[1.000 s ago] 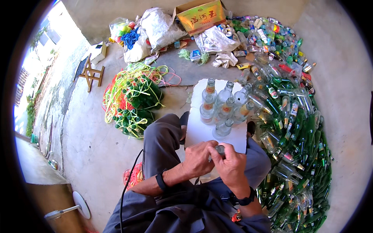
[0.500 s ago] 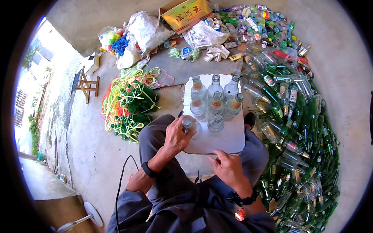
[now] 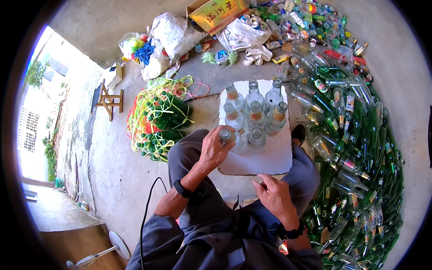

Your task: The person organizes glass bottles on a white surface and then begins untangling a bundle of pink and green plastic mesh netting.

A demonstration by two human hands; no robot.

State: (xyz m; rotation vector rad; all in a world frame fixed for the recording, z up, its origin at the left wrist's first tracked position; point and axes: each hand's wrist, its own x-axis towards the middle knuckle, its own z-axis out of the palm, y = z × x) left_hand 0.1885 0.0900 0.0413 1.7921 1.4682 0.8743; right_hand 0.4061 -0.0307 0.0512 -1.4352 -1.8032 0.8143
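Observation:
My left hand [image 3: 214, 149] is closed around the neck of a clear glass bottle [image 3: 226, 135], upright at the near left of a white board [image 3: 252, 167] over my knees. Just right of it stands another clear bottle [image 3: 256, 139] in front of two rows of similar bottles, some with orange neck labels, such as the middle bottle [image 3: 255, 116]. Off the board's near edge, my right hand [image 3: 274, 198] is held empty over my lap, index finger and thumb apart, the other fingers curled.
A large heap of green and clear bottles [image 3: 360, 153] curves along my right. Net-tied green bottles [image 3: 164, 114] lie left of the board. Farther off are white sacks [image 3: 175, 36], a yellow carton [image 3: 218, 15], a wooden stool frame [image 3: 108, 100]. A black cable [image 3: 145, 207] runs by my left arm.
The whole view has shifted slightly. My left hand, still around the bottle, has moved it a little forward and closer to the front bottle. My right hand stays near the board's edge.

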